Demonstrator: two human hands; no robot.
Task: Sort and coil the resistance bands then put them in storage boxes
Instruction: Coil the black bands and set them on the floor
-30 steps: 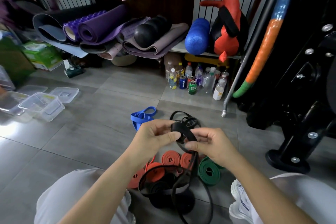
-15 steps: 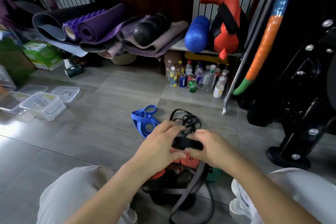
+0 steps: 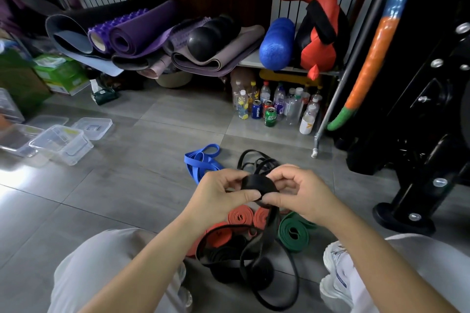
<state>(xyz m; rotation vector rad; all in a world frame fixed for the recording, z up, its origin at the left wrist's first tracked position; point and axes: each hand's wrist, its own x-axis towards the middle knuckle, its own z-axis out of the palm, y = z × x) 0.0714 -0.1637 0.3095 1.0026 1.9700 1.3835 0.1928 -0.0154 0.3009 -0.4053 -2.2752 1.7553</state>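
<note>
Both hands meet over the floor, pinching 1 black band between them. The left hand grips the small coil with thumb and fingers from the left; the right hand clamps its other side, thumb tip meeting the left thumb under the coil. The band's free length hangs down from the coil and loops over the floor between the knees. Beneath the hands lie coiled red bands, a coiled green band and black coils. Beyond them sit a loose blue band and a tangle of thin black bands. Clear boxes stand well apart at the left.
</note>
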